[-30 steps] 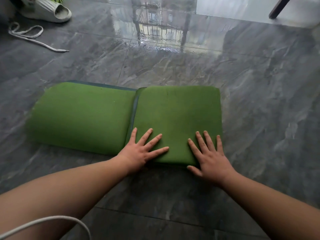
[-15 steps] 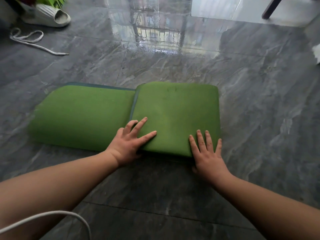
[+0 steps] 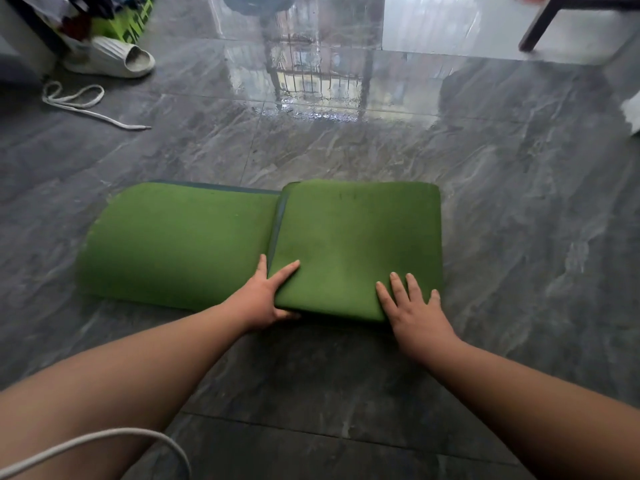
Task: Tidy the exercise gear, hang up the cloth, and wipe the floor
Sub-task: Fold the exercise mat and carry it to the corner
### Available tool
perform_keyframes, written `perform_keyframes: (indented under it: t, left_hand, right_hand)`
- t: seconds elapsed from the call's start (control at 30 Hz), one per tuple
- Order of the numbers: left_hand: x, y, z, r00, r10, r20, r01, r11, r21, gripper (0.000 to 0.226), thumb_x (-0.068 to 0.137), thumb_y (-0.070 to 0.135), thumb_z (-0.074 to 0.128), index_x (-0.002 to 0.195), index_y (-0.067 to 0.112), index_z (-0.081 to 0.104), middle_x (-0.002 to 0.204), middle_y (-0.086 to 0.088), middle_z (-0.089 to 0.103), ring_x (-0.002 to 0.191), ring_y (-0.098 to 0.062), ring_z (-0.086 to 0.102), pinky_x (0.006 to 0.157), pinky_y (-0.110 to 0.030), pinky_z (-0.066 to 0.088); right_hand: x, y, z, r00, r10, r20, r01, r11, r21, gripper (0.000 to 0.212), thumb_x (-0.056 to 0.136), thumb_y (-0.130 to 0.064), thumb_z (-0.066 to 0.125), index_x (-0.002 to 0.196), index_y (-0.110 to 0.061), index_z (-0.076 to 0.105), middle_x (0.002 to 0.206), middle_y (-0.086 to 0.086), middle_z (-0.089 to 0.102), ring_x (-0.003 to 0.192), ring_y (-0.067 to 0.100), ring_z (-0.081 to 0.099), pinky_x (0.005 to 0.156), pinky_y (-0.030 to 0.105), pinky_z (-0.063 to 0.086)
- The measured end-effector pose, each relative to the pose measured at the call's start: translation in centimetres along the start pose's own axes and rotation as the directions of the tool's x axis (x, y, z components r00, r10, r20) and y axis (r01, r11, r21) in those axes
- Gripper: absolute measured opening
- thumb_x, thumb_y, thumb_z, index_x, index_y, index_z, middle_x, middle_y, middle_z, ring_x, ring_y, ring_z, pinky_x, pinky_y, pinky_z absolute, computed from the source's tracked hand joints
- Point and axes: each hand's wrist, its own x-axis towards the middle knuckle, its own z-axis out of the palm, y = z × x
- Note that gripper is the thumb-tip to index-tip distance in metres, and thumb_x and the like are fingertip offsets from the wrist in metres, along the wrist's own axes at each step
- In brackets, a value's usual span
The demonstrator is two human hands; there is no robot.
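Observation:
A green exercise mat [image 3: 180,244] lies folded on the grey tiled floor [image 3: 519,258], with its right section [image 3: 356,237] doubled on top as a thicker pad. My left hand [image 3: 266,296] grips the near-left corner of that right section at the seam, with fingers on top and a digit curled under the near edge. My right hand [image 3: 412,306] lies flat with straight, spread fingers on the near-right corner of the same section.
A shiny wet patch [image 3: 311,95] reflects a railing on the floor beyond the mat. A white slipper [image 3: 117,60] and a white lace [image 3: 83,105] lie far left. A dark chair leg [image 3: 540,26] stands far right, and a white cord [image 3: 104,441] loops at the bottom left.
My left hand slid off the top of the right section to its near-left corner and closed round it. My right hand shifted slightly toward the near-right corner and stayed flat.

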Motion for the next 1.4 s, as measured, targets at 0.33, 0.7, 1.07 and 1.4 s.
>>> perform_keyframes:
  t: [0.33,0.7,1.07,1.4]
  left_hand:
    - [0.0,-1.8,-1.6,0.996,0.066,-0.060,-0.067,0.998,-0.014,0.126,0.070,0.031,0.084,0.148,0.049,-0.014,0.162,-0.016,0.011,0.148,-0.029,0.021,0.119,-0.038,0.026]
    - [-6.7,-16.5,-3.5,0.922,-0.355,-0.156,0.384,0.890,0.245,0.085,0.093,0.055,0.050,0.154,0.038,-0.006,0.164,-0.002,-0.018,0.151,-0.030,-0.011,0.116,-0.061,0.009]
    - [-4.1,-16.6,-4.8,0.563,-0.826,-0.036,0.315,0.255,-0.914,0.089,0.074,0.027,0.074,0.148,0.024,0.025,0.124,-0.019,0.059,0.094,-0.032,0.065,0.082,-0.040,0.056]
    - [-6.3,-12.5,-4.8,0.830,-0.545,-0.120,0.505,0.825,-0.253,0.084,0.083,0.014,0.057,0.152,0.043,0.020,0.162,-0.018,0.002,0.146,-0.037,0.018,0.116,-0.039,0.027]
  right_hand:
    - [3.5,-11.2,-4.4,0.950,-0.211,-0.231,0.239,0.966,0.101,0.081,0.096,-0.052,0.037,0.155,-0.028,-0.014,0.163,0.003,-0.022,0.148,0.037,-0.020,0.104,0.078,-0.007]
    - [6.4,-15.5,-2.1,0.991,-0.116,-0.074,0.117,0.993,0.022,0.080,0.097,-0.021,0.034,0.151,-0.022,-0.025,0.159,0.009,-0.031,0.141,0.051,-0.026,0.096,0.084,-0.005]
    - [5.9,-15.6,-2.3,0.993,-0.098,-0.069,0.096,0.995,-0.035,0.080,0.096,-0.013,0.031,0.150,-0.023,-0.027,0.160,0.008,-0.030,0.144,0.047,-0.023,0.104,0.080,0.001]
    - [5.5,-15.7,-4.1,0.993,-0.091,-0.078,0.094,0.995,0.033,0.082,0.095,-0.010,0.041,0.154,-0.022,-0.014,0.164,0.010,-0.017,0.147,0.050,-0.007,0.106,0.077,0.014]
